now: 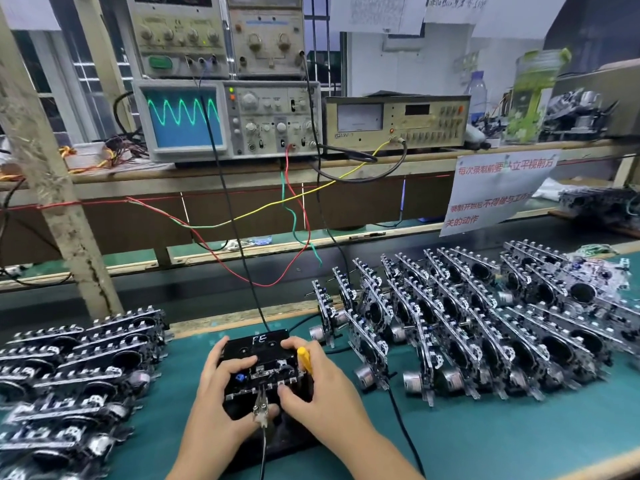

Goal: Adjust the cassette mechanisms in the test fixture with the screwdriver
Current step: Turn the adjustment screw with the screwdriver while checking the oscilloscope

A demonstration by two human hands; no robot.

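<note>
While the left hand [221, 379] grips the black cassette mechanism [259, 362] seated in the black test fixture [277, 434] on the green mat [467, 438], the right hand [318, 386] holds the yellow-handled screwdriver [305, 359], fingers curled over the mechanism's right edge.

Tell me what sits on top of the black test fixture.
On the test fixture lies a cassette mechanism, with "FE" written behind it. Both hands, left hand and right hand, cover its sides, so those parts cannot be seen.
</note>
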